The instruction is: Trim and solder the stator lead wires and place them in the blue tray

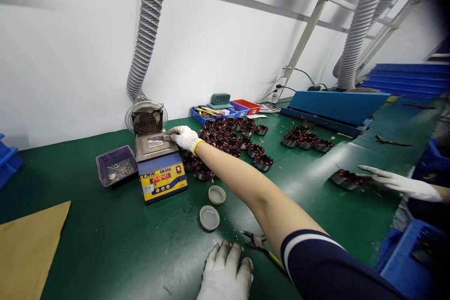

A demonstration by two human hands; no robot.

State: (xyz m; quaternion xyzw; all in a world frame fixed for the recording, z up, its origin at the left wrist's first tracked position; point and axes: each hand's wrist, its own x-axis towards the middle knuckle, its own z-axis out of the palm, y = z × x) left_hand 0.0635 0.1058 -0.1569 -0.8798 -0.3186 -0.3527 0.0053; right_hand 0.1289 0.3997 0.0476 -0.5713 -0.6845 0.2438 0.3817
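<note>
My right hand, in a white glove with a yellow cuff, reaches across to the solder pot. Its fingers are closed on a small flat grey piece at the edge of the pot's metal top; I cannot tell its exact kind. The solder in the pot's opening looks shiny. Gloved too, my left hand lies palm down on the green table, fingers spread, holding nothing. Just beyond it sit two small round dishes, one nearer and one farther. Cutting pliers with green handles lie beside it, partly behind my right arm.
Many copper-wound stator cores crowd the table behind my right arm. A purple bin with metal scraps stands left of the pot, below a fume hose. Another person's gloved hand touches a stator at right.
</note>
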